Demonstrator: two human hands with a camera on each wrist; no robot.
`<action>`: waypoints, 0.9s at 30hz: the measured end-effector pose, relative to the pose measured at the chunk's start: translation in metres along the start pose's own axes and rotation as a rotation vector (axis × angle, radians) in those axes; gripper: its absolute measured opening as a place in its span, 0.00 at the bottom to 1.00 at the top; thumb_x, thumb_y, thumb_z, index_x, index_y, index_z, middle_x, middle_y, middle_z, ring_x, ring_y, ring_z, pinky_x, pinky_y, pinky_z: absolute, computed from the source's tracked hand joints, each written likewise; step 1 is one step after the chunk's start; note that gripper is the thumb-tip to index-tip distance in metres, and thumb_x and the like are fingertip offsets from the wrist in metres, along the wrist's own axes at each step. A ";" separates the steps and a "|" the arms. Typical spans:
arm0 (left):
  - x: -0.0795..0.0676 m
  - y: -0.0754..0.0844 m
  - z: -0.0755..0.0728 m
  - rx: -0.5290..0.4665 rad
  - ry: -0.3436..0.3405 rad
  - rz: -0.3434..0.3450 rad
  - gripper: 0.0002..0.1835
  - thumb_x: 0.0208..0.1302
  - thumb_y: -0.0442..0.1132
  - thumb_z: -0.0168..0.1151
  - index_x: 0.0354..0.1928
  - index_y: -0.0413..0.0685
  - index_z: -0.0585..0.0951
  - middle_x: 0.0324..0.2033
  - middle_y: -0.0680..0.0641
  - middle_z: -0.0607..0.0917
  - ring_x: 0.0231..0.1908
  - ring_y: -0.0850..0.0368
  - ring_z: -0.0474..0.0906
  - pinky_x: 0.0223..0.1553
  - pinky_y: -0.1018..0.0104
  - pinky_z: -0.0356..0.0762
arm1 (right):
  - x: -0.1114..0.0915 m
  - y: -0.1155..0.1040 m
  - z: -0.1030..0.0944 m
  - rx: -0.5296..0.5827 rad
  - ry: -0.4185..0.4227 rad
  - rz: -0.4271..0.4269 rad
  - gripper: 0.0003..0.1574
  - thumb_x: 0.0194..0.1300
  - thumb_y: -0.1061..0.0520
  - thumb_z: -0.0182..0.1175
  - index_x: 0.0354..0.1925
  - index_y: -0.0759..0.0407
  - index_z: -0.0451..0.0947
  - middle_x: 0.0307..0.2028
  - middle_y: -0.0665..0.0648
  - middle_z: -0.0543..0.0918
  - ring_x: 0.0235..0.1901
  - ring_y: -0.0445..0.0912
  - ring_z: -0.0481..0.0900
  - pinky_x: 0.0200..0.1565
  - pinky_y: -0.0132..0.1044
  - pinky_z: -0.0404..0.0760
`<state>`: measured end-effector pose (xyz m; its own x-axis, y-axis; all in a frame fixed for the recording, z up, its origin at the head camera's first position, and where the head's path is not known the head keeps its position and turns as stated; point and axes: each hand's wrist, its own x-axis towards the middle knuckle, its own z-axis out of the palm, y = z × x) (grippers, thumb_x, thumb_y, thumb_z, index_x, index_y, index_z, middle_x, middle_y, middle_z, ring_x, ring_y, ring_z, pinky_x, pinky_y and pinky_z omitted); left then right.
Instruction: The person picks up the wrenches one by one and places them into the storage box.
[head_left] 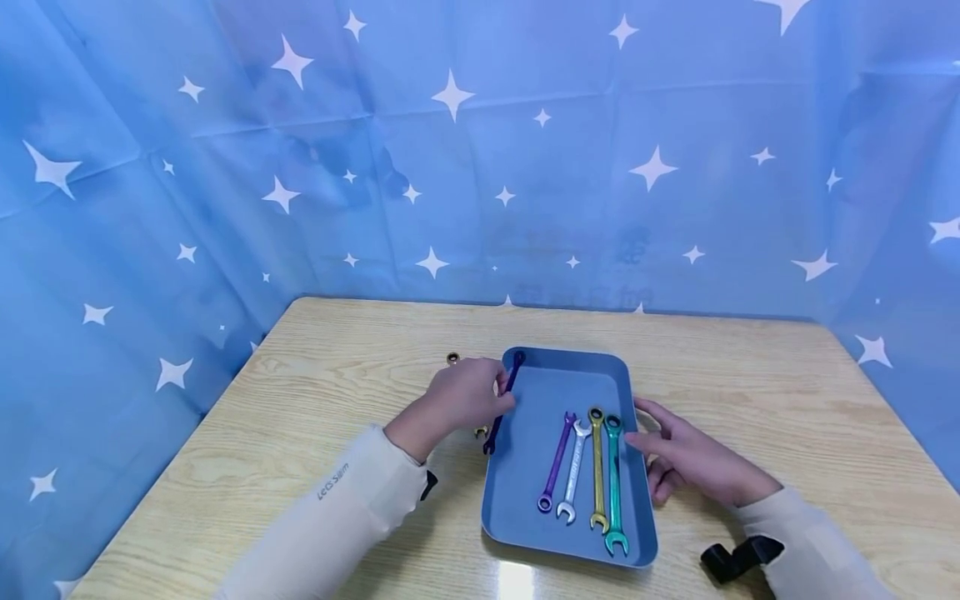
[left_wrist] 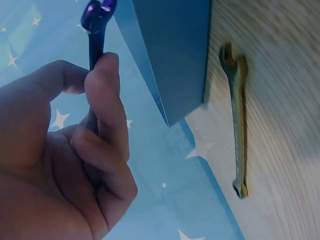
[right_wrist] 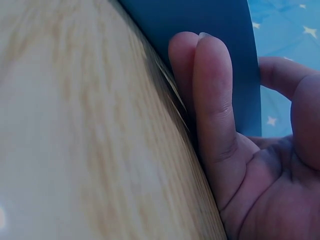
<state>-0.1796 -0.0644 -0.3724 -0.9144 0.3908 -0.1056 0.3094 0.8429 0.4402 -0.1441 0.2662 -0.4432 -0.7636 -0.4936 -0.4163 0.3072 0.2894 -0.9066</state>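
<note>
My left hand grips a dark purple combination wrench over the left rim of a blue-grey tray. In the left wrist view, the fingers curl round the wrench shaft. A gold wrench lies on the table left of the tray, partly hidden by that hand in the head view. Inside the tray lie a purple wrench, a silver wrench, a gold wrench and a green wrench, side by side. My right hand holds the tray's right wall, thumb over the rim, fingers outside.
The tray stands on a light wood-grain table. Behind and to the left hangs a blue cloth with white stars. A black strap mount sits on the right wrist, near the tabletop.
</note>
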 end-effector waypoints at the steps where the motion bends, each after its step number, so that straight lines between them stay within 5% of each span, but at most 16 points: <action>1: 0.000 0.001 0.001 -0.015 -0.010 0.005 0.11 0.67 0.44 0.61 0.26 0.54 0.73 0.12 0.57 0.72 0.13 0.63 0.70 0.18 0.67 0.62 | 0.000 0.000 0.000 -0.001 0.001 0.003 0.53 0.78 0.45 0.49 0.79 0.49 0.23 0.37 0.64 0.86 0.24 0.47 0.85 0.32 0.49 0.86; 12: 0.003 0.017 0.014 -0.137 -0.099 0.024 0.10 0.72 0.44 0.60 0.32 0.53 0.74 0.20 0.51 0.86 0.13 0.62 0.77 0.17 0.69 0.71 | 0.002 0.001 -0.002 -0.002 -0.002 0.003 0.53 0.78 0.45 0.49 0.79 0.49 0.23 0.37 0.64 0.85 0.24 0.48 0.85 0.32 0.51 0.86; 27: 0.012 0.029 0.031 -0.212 -0.193 0.033 0.14 0.74 0.40 0.58 0.28 0.49 0.72 0.18 0.46 0.83 0.11 0.60 0.76 0.13 0.72 0.70 | 0.001 0.002 -0.001 0.006 -0.013 -0.012 0.52 0.79 0.45 0.48 0.79 0.49 0.23 0.37 0.64 0.86 0.24 0.47 0.86 0.32 0.49 0.86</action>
<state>-0.1736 -0.0233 -0.3885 -0.8320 0.4968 -0.2469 0.2578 0.7403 0.6209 -0.1453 0.2672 -0.4458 -0.7599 -0.5074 -0.4064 0.3019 0.2782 -0.9118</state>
